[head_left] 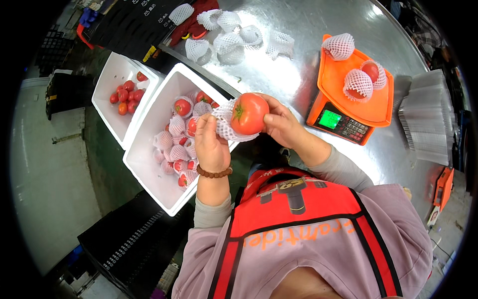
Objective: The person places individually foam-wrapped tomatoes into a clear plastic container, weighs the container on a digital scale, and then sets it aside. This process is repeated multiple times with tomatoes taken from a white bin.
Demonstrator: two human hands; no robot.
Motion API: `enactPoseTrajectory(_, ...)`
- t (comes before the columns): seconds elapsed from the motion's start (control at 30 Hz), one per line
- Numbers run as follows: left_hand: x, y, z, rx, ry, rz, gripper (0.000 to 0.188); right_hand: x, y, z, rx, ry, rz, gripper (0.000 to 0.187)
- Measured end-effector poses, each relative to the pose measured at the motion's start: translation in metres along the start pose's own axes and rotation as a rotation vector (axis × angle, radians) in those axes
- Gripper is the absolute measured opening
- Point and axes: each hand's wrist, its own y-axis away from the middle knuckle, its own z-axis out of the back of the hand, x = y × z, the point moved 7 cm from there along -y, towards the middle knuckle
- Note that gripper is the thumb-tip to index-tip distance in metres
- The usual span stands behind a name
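A large red tomato with a green calyx is held up in front of me, over the table's near edge. My right hand grips it from the right, thumb and fingers on its skin. My left hand, with a brown bead bracelet on the wrist, pinches a white foam net sleeve that reaches around the tomato's left side and underside. Below and left of my hands, a white foam box holds several tomatoes, many of them in net sleeves.
An orange scale with a lit green display carries netted tomatoes. Loose net sleeves lie on the metal table. Stacked clear plastic trays stand at right. Another white box holds bare tomatoes. Black crates stand lower left.
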Motion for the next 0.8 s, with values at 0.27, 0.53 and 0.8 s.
enactPoseTrajectory(0.27,0.009,0.011,-0.037,0.311,-0.170,0.129,0.060,0.079,0.015,-0.044,0.131,1.146,0.443,0.067)
enactPoseTrajectory(0.53,0.015,0.015,-0.046,0.309,-0.272,0.083,0.071,0.079,0.016,-0.032,0.198,1.015,0.434,0.070)
enactPoseTrajectory(0.8,0.008,0.015,-0.052,0.301,-0.404,0.044,0.055,0.063,0.016,-0.002,0.134,0.763,0.286,0.076)
